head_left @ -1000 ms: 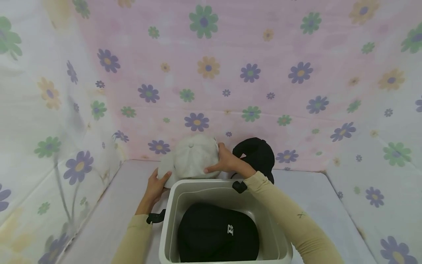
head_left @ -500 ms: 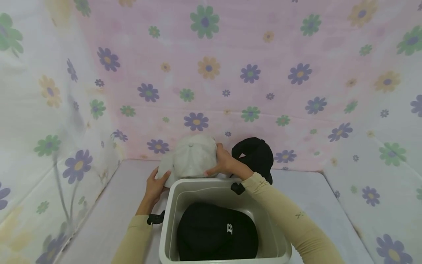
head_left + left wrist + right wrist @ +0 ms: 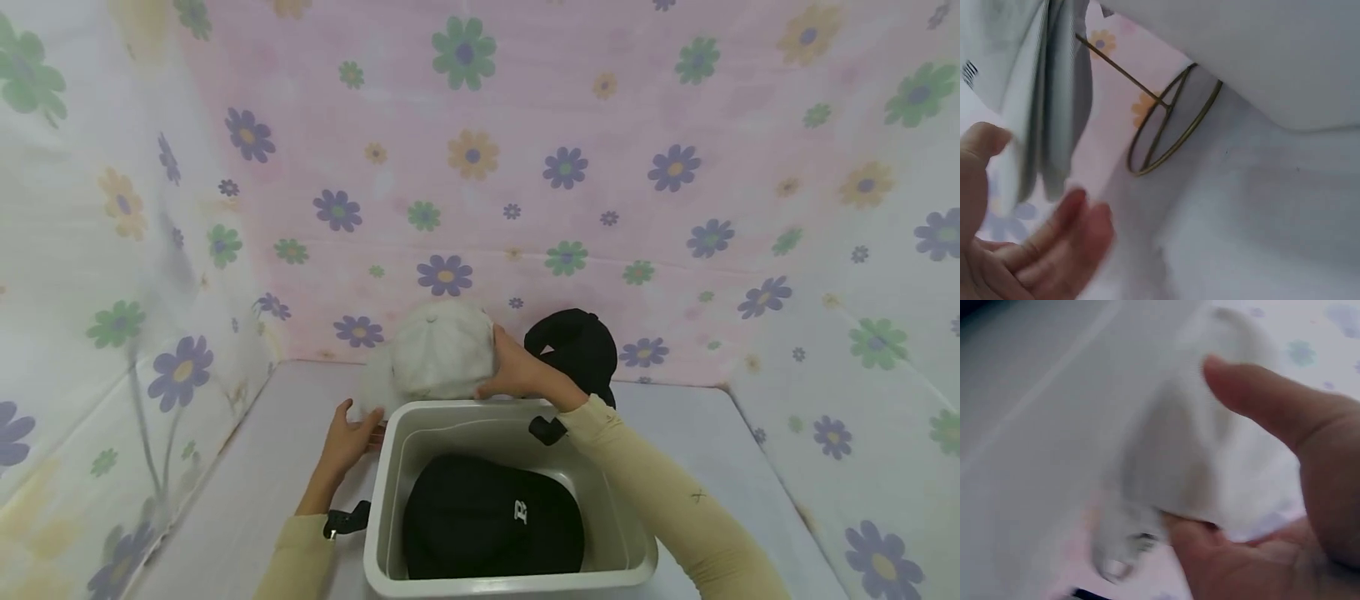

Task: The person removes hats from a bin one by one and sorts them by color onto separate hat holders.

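Observation:
A white baseball cap point(image 3: 442, 350) is behind the bin, its brim point(image 3: 375, 385) pointing left. My right hand point(image 3: 521, 367) grips its right side; in the right wrist view the thumb lies over the blurred cloth point(image 3: 1175, 450) with the fingers tucked under the edge. Just below the brim is my left hand point(image 3: 348, 437). The left wrist view has its thumb beside layered brim edges point(image 3: 1038, 131) and its blurred fingers spread apart from them. A thin bronze wire stand point(image 3: 1169, 134) with a ring base shows there behind the cap.
A pale plastic bin point(image 3: 382, 500) in front contains a black cap point(image 3: 487, 525) with a white letter. Another black cap point(image 3: 573, 354) stands behind the right forearm. Floral cloth walls point(image 3: 465, 208) enclose the white table point(image 3: 247, 492) at the back and sides.
My left hand has drawn back toward me from the brim, its fingers loosening. The right hand keeps its grip on the white cap, which has hardly shifted.

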The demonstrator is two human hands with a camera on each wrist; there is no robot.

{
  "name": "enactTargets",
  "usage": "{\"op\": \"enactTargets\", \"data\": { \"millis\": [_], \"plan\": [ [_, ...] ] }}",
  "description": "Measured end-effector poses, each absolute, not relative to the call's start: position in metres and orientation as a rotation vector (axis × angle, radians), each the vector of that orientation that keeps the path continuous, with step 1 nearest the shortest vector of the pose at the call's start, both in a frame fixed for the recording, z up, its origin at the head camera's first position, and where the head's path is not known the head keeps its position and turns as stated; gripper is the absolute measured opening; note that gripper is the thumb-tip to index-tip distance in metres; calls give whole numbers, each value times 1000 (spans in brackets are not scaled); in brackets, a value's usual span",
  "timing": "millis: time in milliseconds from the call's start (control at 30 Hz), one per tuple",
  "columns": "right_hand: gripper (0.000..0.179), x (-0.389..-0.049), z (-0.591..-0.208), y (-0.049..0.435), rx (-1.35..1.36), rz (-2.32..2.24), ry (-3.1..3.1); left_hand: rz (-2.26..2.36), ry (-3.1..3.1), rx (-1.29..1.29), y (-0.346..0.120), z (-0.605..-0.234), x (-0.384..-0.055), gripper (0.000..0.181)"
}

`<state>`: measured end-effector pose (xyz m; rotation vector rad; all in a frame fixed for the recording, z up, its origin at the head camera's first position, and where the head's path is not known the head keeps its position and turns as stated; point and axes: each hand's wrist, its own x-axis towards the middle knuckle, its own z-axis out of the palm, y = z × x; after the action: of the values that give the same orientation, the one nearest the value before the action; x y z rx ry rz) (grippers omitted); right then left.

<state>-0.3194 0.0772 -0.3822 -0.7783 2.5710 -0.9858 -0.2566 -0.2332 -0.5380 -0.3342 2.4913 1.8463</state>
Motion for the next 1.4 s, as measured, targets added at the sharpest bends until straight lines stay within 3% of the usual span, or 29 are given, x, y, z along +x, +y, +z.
{"op": "enactTargets", "data": {
  "millis": [200,433,633,867,1167,1400],
  "plan": [
    [102,-285,-343,99,-874,-759,2596,1350,2791,-117,-240,-515,-227,82],
    [82,-221,-306,121,-1118,-906,2613,1414,2946,331,-249,-480,-201,61],
    [62,-172,-291,127,-1276,-613,2473,1369,2958,518,-241,-444,-176,60],
    [50,-166,-319,112,-1276,-287,2372,1222,2908,664,-207,-426,-151,68],
    [67,-182,-374,83,-1112,-80,2312,1008,2951,682,-179,-439,-134,67],
    [73,-180,-407,74,-1180,-87,2244,841,3017,597,-174,-437,-131,68]
  ]
}}
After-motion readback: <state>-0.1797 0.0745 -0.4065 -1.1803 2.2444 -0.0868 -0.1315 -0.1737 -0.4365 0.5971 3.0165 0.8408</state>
